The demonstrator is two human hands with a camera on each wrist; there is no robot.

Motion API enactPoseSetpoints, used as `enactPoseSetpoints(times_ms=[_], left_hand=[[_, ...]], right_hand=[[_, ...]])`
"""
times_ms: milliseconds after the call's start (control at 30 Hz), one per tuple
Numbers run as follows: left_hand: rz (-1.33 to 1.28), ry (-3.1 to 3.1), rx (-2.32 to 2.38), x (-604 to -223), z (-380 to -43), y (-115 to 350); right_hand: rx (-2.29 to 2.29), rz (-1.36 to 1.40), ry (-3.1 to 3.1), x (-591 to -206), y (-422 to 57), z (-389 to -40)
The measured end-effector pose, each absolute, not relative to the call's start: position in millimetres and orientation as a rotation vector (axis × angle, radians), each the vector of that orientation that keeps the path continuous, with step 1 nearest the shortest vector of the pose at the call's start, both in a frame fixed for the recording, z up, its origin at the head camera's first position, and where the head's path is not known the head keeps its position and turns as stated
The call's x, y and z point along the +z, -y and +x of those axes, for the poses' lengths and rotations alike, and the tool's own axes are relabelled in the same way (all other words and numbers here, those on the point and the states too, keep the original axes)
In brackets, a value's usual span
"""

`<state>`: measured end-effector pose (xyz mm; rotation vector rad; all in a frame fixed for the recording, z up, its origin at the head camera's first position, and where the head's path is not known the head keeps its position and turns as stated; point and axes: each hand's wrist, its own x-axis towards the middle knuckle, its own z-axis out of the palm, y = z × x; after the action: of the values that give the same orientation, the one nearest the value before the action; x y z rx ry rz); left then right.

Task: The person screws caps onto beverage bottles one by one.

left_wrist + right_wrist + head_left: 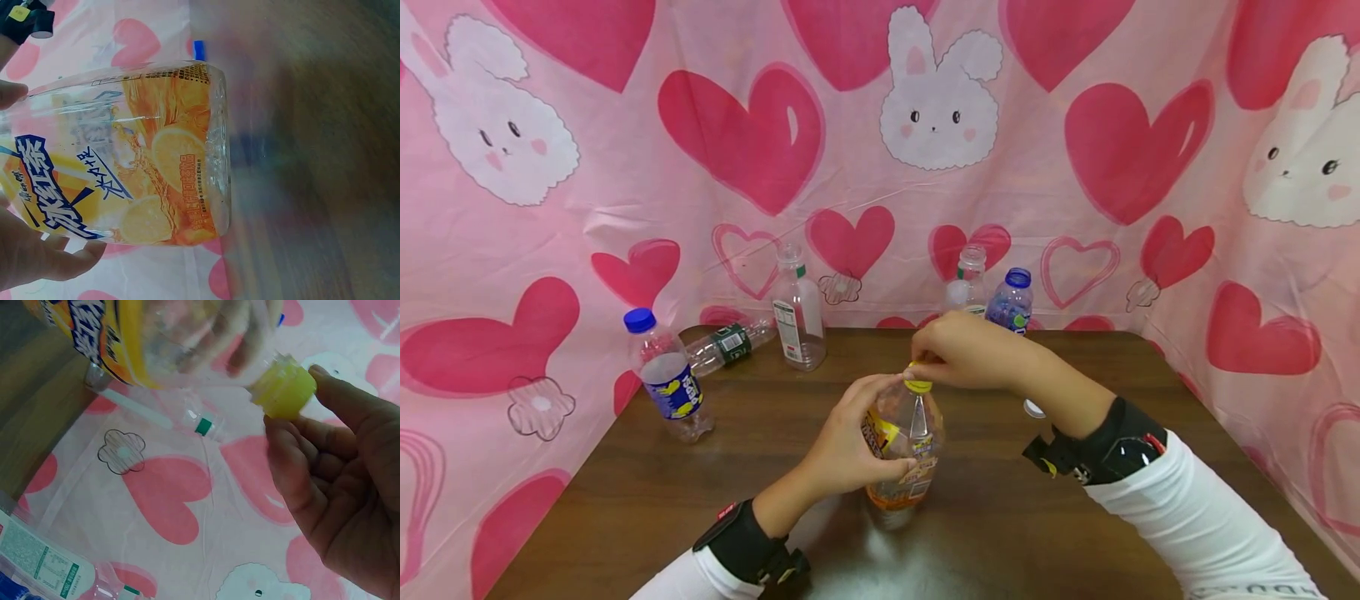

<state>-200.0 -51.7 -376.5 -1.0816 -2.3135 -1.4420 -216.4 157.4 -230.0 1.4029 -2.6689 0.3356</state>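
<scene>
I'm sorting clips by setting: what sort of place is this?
Perhaps a makeshift recording booth: a pink backdrop of hearts and rabbits hangs behind and beside a brown table, and the person wears black strapped devices on both wrists.

Tea bottle [150, 169] cropped, part-hidden disc [1033, 408], perhaps cap

Near the brown wood-grain counter's [1037, 508] left edge stands a blue-capped clear plastic bottle [674, 393]; a green-labelled clear plastic bottle [732, 342] lies by the far-left corner.
</scene>
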Motion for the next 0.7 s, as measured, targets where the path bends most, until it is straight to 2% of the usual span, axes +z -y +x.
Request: enactPoseSetpoints(times_ms=[200,533,700], left_hand=[[-1.096,2.3,-1.443,-376,-200,51],[-1.048,2.31,-1.467,-375,-202,52],[-1.079,2.292,-1.438,-375,-202,51]], right_hand=[[0.331,1.335,2.642,-232,-159,-216],[0.501,1.656,2.522,-229,-167,-221],[0.393,1.519,2.568,-233,-162,-219]])
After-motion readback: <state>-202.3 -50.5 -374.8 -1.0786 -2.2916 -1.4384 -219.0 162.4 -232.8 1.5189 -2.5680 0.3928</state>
